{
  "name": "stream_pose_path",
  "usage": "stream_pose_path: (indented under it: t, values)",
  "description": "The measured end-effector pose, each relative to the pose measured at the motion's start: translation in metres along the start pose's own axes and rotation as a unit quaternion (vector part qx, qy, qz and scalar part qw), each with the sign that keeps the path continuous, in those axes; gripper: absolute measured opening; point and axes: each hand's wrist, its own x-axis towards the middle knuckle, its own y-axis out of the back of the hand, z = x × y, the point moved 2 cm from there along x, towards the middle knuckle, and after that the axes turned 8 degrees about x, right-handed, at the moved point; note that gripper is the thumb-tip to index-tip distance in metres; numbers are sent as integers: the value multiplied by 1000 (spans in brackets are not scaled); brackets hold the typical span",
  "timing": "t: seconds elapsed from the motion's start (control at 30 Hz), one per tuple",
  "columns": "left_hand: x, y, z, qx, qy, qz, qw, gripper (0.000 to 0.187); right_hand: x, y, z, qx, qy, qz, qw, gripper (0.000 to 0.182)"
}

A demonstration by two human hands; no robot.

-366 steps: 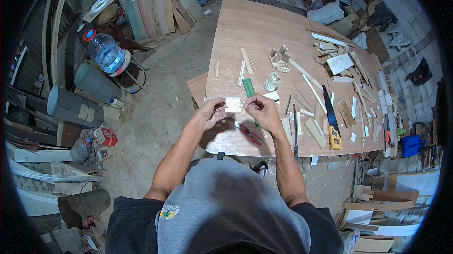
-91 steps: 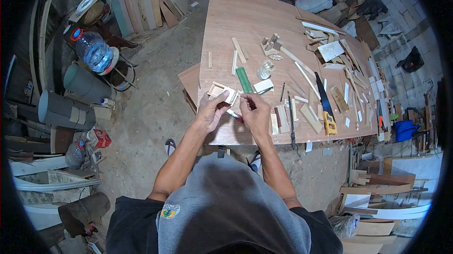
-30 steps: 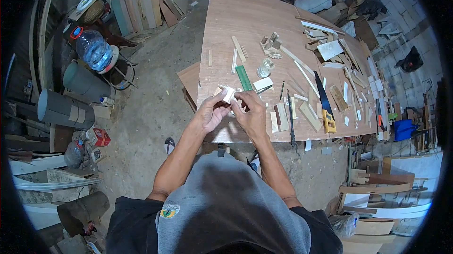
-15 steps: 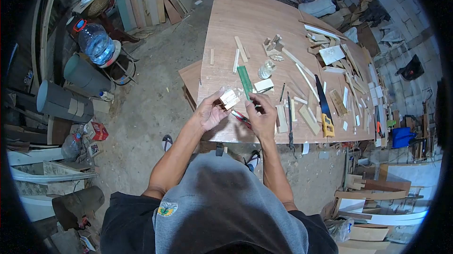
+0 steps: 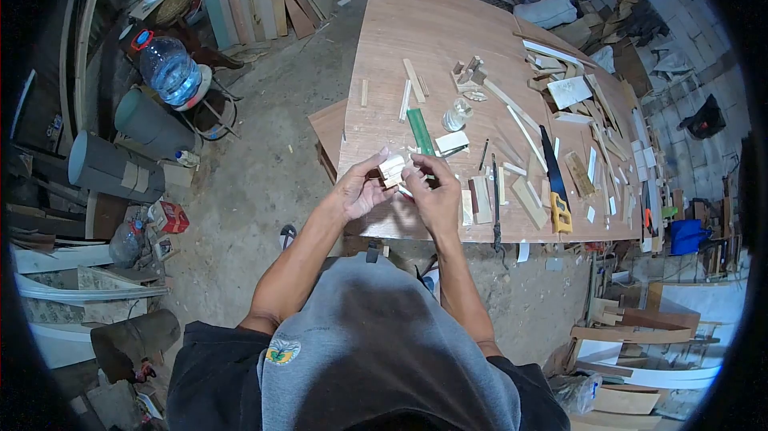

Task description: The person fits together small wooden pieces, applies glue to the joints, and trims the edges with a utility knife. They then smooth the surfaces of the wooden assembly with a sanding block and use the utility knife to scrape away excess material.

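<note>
Above the near edge of the worktable, my left hand (image 5: 357, 189) grips a small pale wooden block (image 5: 392, 168) between thumb and fingers. My right hand (image 5: 434, 189) is at the block's right side, its thumb and fingertips pinched together close to it. Whatever those fingertips pinch is too small to make out. Just beyond the hands lies a flat green strip (image 5: 418, 130). Beside it are a whitish block (image 5: 452, 143) and a clear glass jar (image 5: 457, 115). Something red on the table is mostly hidden beneath my right hand.
A handsaw with a yellow handle (image 5: 562, 213) lies to the right. Behind it are a pile of wood offcuts (image 5: 570, 92) and loose strips. A small wooden assembly (image 5: 468, 72) stands farther back. On the left, a large water bottle (image 5: 170, 71) rests on a stool.
My right hand has moved slightly left, bringing its fingertips up to the wooden block. My left hand still holds the block in nearly the same place.
</note>
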Motion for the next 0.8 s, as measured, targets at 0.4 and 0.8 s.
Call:
stream_pose_path:
  t: [0.4, 0.8]
  values:
    - [5, 14, -7, 98, 48, -8, 994, 54, 2, 2, 24, 65, -134, -70, 986, 42]
    - [2, 12, -8, 100, 39, -1, 994, 47, -2, 5, 22, 71, -140, -60, 986, 41]
